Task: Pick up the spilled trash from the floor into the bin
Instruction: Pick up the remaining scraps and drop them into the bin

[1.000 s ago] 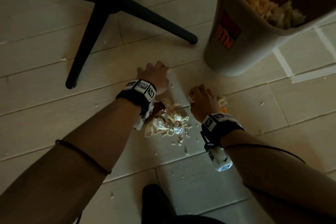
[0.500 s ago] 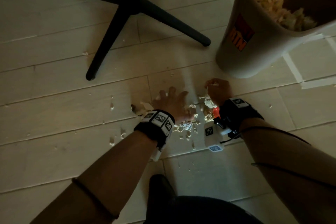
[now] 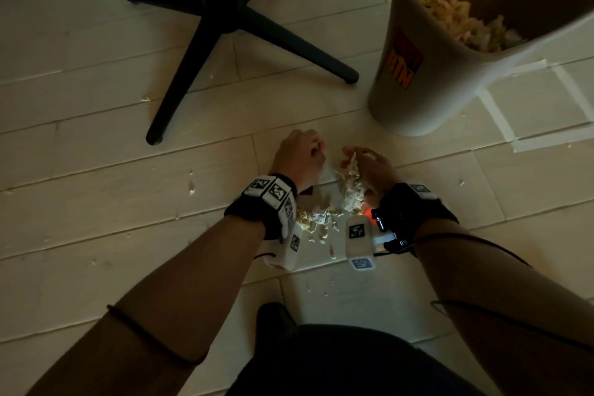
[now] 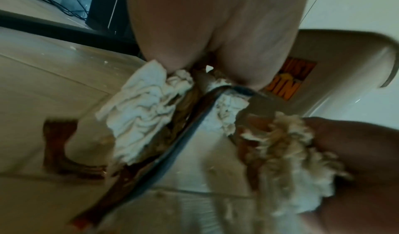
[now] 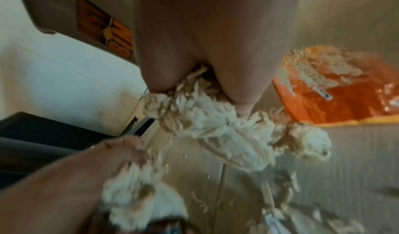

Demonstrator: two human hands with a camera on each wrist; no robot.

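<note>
Crumpled and shredded white paper lies in a pile (image 3: 316,219) on the pale plank floor. My left hand (image 3: 300,154) curls round a wad of white tissue (image 4: 142,104) together with a dark strip (image 4: 183,126). My right hand (image 3: 366,167) grips a stringy clump of paper (image 5: 215,123) that hangs from its fingers. The two hands are close together just above the pile. The tan bin (image 3: 427,80) with an orange label stands to the upper right, with paper trash (image 3: 450,19) inside it.
A black chair base (image 3: 225,10) spreads its legs over the floor at the upper left. An orange snack wrapper (image 5: 336,91) lies on the floor by my right hand. Small paper crumbs (image 3: 192,190) dot the planks. A dark shoe (image 3: 276,318) sits below the pile.
Both hands have closed on clumps of paper and drawn together over the pile. The left hand was spread over the scraps half a second ago.
</note>
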